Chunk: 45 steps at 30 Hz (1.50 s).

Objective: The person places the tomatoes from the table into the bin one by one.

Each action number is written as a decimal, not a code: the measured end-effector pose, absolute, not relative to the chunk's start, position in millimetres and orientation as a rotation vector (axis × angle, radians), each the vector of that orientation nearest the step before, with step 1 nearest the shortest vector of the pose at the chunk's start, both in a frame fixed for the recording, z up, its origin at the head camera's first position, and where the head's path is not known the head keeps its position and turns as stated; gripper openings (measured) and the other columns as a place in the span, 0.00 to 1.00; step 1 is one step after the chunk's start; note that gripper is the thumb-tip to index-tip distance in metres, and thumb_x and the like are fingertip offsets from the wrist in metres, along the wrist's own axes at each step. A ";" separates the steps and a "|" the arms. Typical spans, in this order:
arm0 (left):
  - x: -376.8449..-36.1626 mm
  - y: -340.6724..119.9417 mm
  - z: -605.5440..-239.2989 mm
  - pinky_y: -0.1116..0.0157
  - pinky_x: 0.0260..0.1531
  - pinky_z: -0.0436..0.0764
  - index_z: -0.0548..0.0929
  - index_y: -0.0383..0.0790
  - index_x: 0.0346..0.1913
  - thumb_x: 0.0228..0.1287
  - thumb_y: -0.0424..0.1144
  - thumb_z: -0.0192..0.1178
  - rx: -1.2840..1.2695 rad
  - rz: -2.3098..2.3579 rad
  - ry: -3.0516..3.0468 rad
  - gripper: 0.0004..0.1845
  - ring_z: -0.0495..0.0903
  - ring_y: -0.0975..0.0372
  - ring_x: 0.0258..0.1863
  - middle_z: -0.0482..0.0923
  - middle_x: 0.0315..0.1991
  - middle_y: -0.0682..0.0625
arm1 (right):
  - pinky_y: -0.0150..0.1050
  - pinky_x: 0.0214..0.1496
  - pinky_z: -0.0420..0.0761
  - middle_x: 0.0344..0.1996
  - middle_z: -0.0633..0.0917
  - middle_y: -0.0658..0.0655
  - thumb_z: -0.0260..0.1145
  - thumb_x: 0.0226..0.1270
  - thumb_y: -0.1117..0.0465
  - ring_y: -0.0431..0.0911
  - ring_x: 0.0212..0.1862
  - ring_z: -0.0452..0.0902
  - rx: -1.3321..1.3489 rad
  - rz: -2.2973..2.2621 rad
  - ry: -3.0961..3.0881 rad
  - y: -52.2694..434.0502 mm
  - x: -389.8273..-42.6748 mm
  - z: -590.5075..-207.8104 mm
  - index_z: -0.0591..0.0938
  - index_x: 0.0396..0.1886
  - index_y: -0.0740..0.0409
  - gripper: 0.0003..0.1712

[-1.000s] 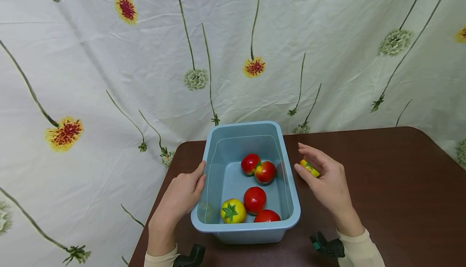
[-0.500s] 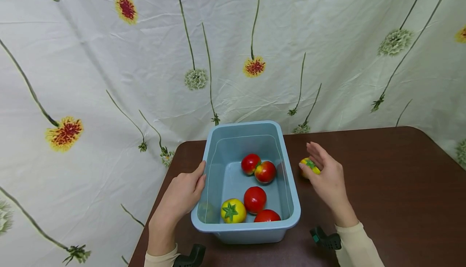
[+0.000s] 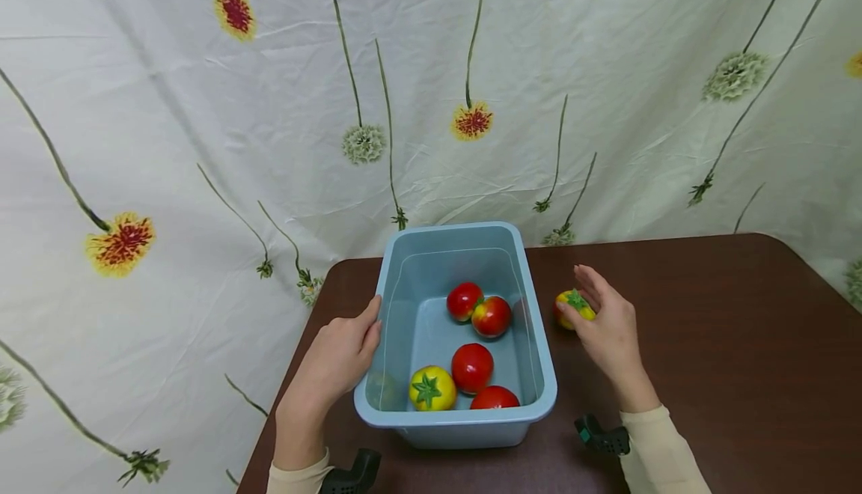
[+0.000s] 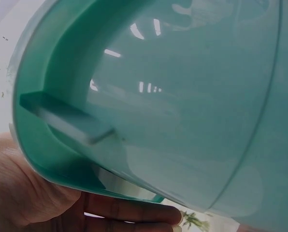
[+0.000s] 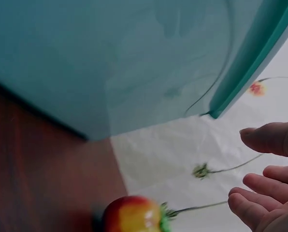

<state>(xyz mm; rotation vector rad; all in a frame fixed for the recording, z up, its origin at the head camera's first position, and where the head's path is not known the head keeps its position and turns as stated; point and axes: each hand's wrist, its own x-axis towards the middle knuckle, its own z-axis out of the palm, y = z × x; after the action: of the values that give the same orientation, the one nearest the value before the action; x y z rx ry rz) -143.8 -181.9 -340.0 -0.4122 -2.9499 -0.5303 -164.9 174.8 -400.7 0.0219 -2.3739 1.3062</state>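
A blue plastic bin [image 3: 454,421] stands on the table in the head view. My left hand [image 3: 340,355] rests against its left rim. Straight fingers [image 4: 129,209] run along the rim's outer side in the left wrist view. Right of the bin sits a red-and-yellow toy tomato [image 3: 564,301] with a green leafy top. My right hand [image 3: 609,329] is held beside and over it, covering part of it in the head view. A gap shows between the toy tomato [image 5: 136,215] and my loosely spread right fingers [image 5: 267,188] in the right wrist view.
Inside the bin lie several toy tomatoes: red ones [image 3: 472,367] and a yellow one [image 3: 432,388] with a green star top. The dark brown table [image 3: 741,344] extends to the right. A white flowered cloth [image 3: 269,105] hangs behind it.
My right hand has drawn slightly right from the toy tomato, its fingers less wrapped about it. More of the tomato and its green top now shows. Left hand and bin are unchanged.
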 end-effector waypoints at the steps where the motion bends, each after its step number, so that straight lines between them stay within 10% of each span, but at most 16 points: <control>1: -143.7 -181.9 -339.8 0.67 0.23 0.72 0.68 0.37 0.71 0.71 0.40 0.53 -0.414 -0.528 -2.947 0.27 0.73 0.66 0.20 0.78 0.22 0.51 | 0.48 0.58 0.74 0.63 0.76 0.67 0.72 0.58 0.68 0.62 0.61 0.76 0.013 1.305 -2.383 175.6 -165.6 -402.3 0.70 0.66 0.66 0.36; 45: -143.2 -181.2 -340.8 0.67 0.25 0.74 0.68 0.37 0.70 0.71 0.40 0.54 -0.408 -0.539 -2.937 0.27 0.77 0.65 0.22 0.83 0.30 0.47 | 0.62 0.69 0.62 0.67 0.67 0.74 0.71 0.61 0.58 0.68 0.66 0.64 -0.263 1.178 -2.692 200.4 -191.1 -469.3 0.61 0.71 0.71 0.44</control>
<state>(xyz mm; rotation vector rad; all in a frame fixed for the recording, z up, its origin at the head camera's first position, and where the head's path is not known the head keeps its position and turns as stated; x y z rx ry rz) -143.2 -181.2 -340.8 -0.4078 -2.9374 -0.5391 -191.1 200.4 -469.3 -0.2629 -2.6917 1.1785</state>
